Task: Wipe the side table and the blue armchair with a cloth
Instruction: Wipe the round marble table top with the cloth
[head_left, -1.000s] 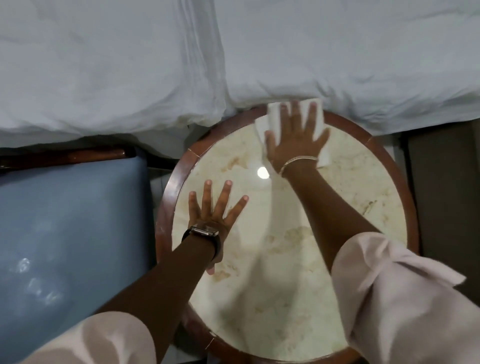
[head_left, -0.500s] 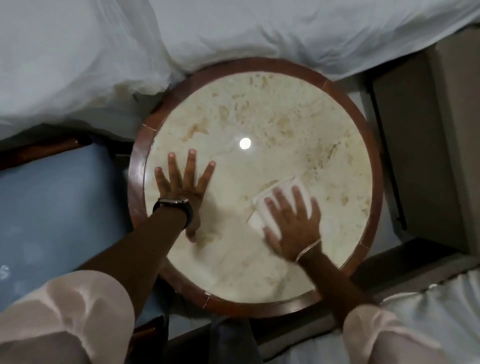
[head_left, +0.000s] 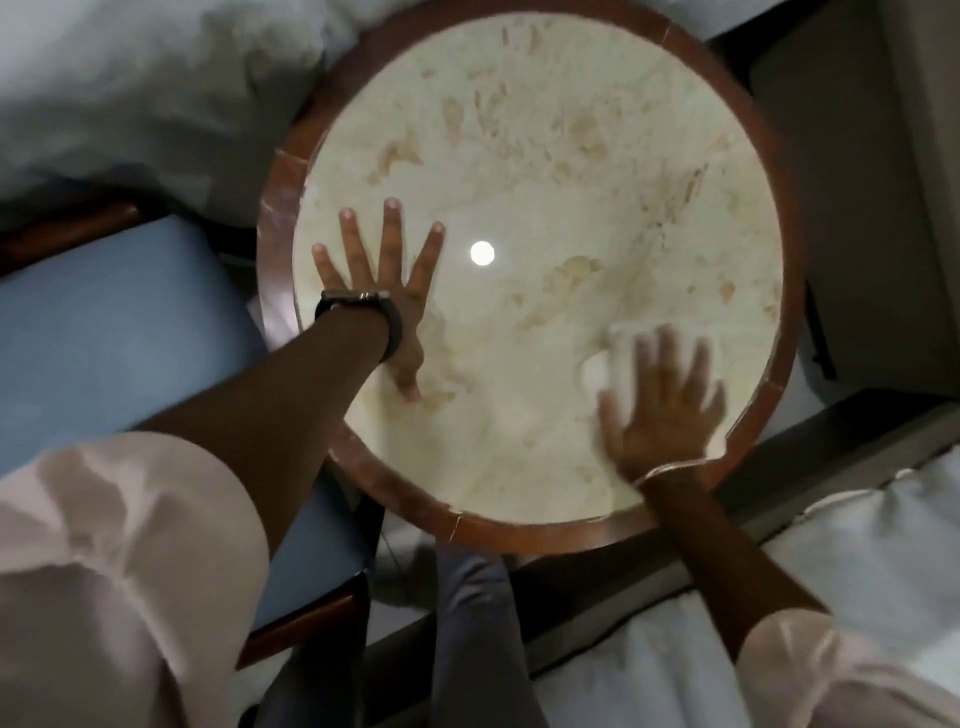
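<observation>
- The right hand (head_left: 662, 410) lies flat with its fingers spread, pressing a white cloth (head_left: 613, 358) down against the side table (head_left: 280, 291); it pins the cloth under palm and fingers and does not pinch it.
- Hand and cloth are blurred; only the cloth's far edge and left corner show beyond the fingertips.
- This hand sits on the marble top near the table's near-right rim, and a thin bangle (head_left: 670, 470) circles the wrist right at that rim.
- The left hand (head_left: 387, 291) rests palm down on the marble just inside the table's left rim, fingers fanned wide and holding nothing.
- A dark wristwatch (head_left: 363, 312) is strapped around the left wrist, above the table's left edge.
- Both forearms are bare, and pale rolled sleeves (head_left: 119, 566) bunch at the elbows on the near side of the table.
- The side table is round, with a cream, brown-veined marble top set in a reddish-brown wooden rim.
- A small bright round reflection (head_left: 482, 253) shines on the marble near the table's centre, between the two hands.
- The blue armchair (head_left: 104, 338) stands just left of the table, its seat edged by a brown wooden frame.
- White bedding (head_left: 156, 88) lies beyond the table's far-left side, touching or overhanging the rim there.
- More white fabric (head_left: 857, 545) lies on the table's near-right side.
</observation>
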